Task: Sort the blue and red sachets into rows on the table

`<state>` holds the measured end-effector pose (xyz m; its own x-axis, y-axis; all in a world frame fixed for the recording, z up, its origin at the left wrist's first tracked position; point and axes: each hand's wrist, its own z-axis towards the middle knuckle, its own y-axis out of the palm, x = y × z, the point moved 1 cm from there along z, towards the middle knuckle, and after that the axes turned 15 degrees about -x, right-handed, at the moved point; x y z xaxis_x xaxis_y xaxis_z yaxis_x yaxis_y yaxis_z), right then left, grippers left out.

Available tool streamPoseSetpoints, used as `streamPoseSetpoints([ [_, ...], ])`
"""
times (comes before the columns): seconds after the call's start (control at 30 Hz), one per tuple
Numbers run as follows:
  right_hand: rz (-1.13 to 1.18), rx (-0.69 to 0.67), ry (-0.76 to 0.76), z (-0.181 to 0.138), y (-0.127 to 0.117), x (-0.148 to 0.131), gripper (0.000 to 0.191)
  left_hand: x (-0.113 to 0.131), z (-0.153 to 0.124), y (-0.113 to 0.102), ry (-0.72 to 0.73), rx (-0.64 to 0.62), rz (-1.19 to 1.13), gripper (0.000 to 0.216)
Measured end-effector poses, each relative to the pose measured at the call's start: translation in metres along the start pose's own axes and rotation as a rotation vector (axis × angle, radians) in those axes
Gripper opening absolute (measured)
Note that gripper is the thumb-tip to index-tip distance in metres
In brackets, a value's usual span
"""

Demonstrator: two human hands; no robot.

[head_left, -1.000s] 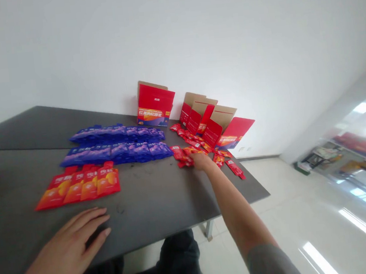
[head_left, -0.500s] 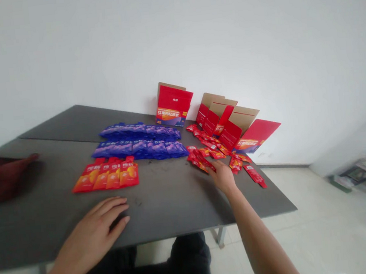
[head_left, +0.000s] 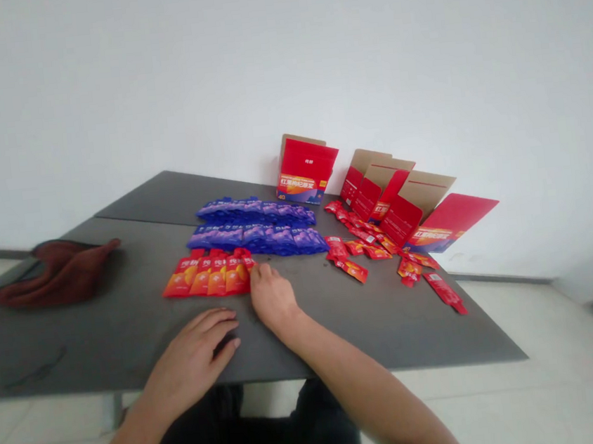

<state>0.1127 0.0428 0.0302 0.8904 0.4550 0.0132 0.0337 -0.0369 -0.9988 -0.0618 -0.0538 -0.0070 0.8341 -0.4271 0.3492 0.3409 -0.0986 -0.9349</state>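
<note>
My left hand (head_left: 194,353) lies flat on the dark grey table (head_left: 128,331) near its front edge, fingers spread and holding nothing. My right hand (head_left: 271,297) rests just right of a row of red-orange pouches (head_left: 208,279), its fingers curled and touching the right end of that row; a pouch seems to be under its fingertips, though that part is blurred. Behind the row lie two rows of blue-purple pouches (head_left: 258,229). To the right is a loose scatter of small red sachets (head_left: 367,246).
A red carton (head_left: 306,171) stands upright against the white wall, with several opened red cartons (head_left: 406,207) lying beside it. A dark red cloth (head_left: 58,275) sits at the table's left. The table's right corner (head_left: 512,355) borders pale floor tiles.
My right hand has drawn back from the red sachets at the right and moved left to the end of the red-orange pouch row. The camera has turned left; my left hand stays flat.
</note>
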Motion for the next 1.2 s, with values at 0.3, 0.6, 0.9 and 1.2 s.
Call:
streamPoseSetpoints([
  [0.3,0.122,0.061,-0.153,-0.004,0.014,0.004,0.032,-0.005,0.000,0.005,0.010,-0.009,0.011,0.041],
  [0.6,0.145,0.072,-0.150,-0.003,0.018,0.003,0.029,-0.003,0.000,0.003,-0.002,0.002,0.003,0.042],
  [0.9,0.149,0.164,0.370,-0.031,-0.021,0.129,0.040,-0.017,0.001,0.013,0.013,-0.002,0.009,0.048],
  [1.2,0.052,-0.113,0.443,-0.104,0.000,0.209,0.034,-0.020,0.002,0.015,0.014,0.005,0.009,0.049],
])
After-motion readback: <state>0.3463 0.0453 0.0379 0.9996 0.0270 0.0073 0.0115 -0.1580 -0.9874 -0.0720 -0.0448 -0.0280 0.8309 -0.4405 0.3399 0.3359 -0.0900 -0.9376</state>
